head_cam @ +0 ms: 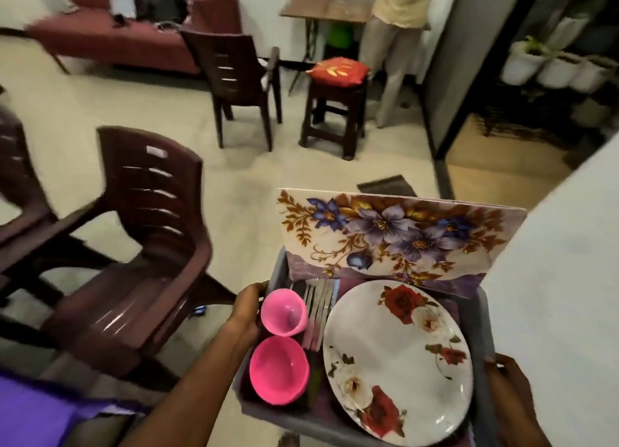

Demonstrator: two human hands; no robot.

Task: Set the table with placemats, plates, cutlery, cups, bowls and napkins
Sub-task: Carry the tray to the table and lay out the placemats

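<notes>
I carry a grey plastic tub [485,316] in front of me. My left hand [248,309] grips its left rim and my right hand [505,376] grips its right rim. Inside lie a white plate with red and white roses [398,359], a pink cup [284,312] on its side, a pink bowl [278,369] and several forks [318,309]. A flowered placemat [395,235] stands upright against the tub's far end.
A white wall or tabletop [562,279] edge runs close on my right. Dark brown plastic chairs [140,252] stand to the left, another chair [241,81] and a stool with a red cushion [338,104] farther off. A person [395,44] stands at the back.
</notes>
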